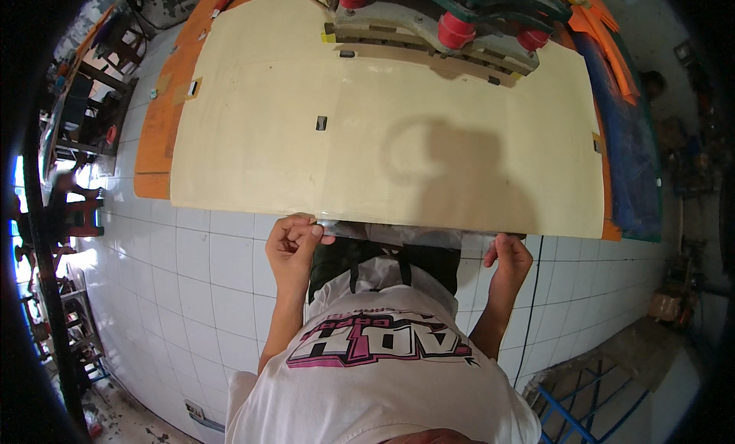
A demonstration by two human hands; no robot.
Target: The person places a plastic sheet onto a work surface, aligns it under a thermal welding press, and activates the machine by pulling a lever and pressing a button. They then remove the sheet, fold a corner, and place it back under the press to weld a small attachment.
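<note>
white tiled floor (207, 260), peeling wall (174, 3), bright light (19, 187) far left.

A white shirt (360, 402) fills the bottom centre of the frame, its front printed with big, blocky lettering (379, 344) in pink, black and white. Higher, near the frame's middle, two narrow dark strips (354, 279) show beside dark lower clothing (442, 269). The left hand (295, 241) and right hand (509, 260) are ungloved.

The upper edge cuts off the green frame (509, 6), while the left fingers (297, 225) partly cover the clear strip (413, 235).
</note>
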